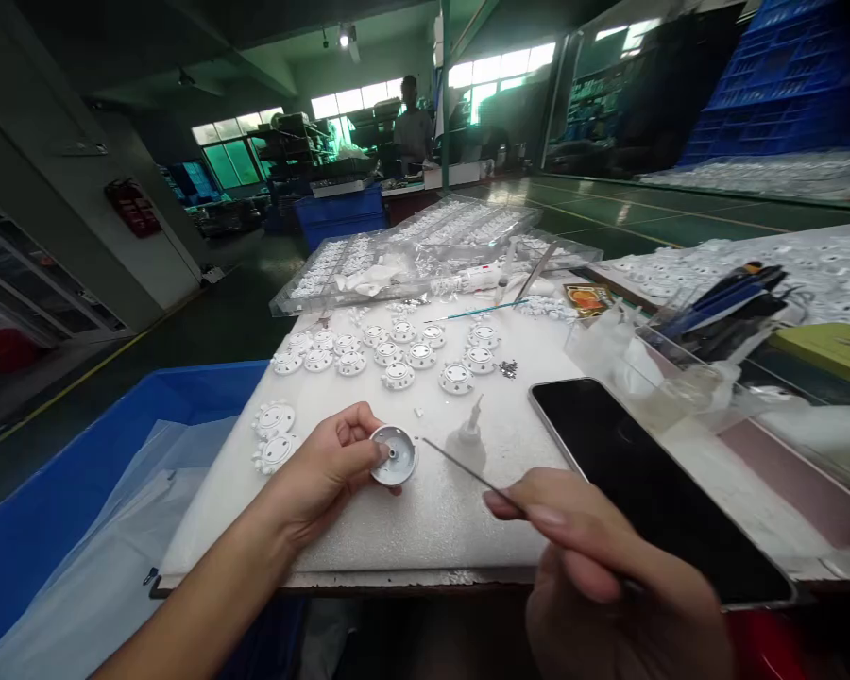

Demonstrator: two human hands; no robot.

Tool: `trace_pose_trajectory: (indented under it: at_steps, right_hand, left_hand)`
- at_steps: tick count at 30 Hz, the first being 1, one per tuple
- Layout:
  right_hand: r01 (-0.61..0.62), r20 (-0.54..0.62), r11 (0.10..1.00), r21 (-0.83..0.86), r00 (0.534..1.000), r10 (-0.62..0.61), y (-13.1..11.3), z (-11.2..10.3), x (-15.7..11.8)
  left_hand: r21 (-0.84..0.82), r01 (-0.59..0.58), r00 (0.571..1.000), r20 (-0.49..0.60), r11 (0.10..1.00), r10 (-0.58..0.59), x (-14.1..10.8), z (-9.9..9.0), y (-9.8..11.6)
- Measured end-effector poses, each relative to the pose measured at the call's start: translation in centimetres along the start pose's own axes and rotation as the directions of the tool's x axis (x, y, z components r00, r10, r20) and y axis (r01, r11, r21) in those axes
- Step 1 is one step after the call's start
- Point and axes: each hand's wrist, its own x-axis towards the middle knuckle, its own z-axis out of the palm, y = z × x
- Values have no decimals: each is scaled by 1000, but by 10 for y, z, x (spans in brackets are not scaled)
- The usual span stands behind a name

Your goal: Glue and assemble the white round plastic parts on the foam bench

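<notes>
My left hand (336, 458) grips a round, light grey cup-shaped part (400, 461), its hollow side facing me and my thumb inside the rim. In my right hand (595, 538) is a thin metal rod (460, 465), pinched between thumb and fingers. The rod's tip points at the right edge of the round part, a small distance from it. Just behind the rod stands a small translucent bottle with a nozzle (467, 444). White round parts (398, 376) lie in loose groups on the white foam sheet (368, 538), with a small pile of dark pieces (508, 369) beside them.
A black phone (652, 482) lies at the right, beside a clear tray holding tools (729, 302). Clear trays of white parts (354, 264) stand at the back. A blue bin (184, 378) is at the left. A person (412, 127) is in the far background.
</notes>
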Motion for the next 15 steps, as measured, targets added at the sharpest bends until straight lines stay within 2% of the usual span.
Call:
trace_pose_trajectory:
  at_steps: [3,8,12,15]
  right_hand:
    - [68,144,988,142,986,-88,10,17,4]
    - [42,276,978,203,956,-98,19,18,6]
    - [6,322,985,170,945,-61,19,18,6]
    - [-15,274,988,154,961,-28,19,20,5]
  left_hand:
    - [17,4,1000,-4,1000,-4,0,1,0]
    - [46,12,1000,17,999,-13,0,1,1]
    - [41,1,1000,18,999,-2,0,2,2]
    - [70,14,1000,10,997,-14,0,2,2]
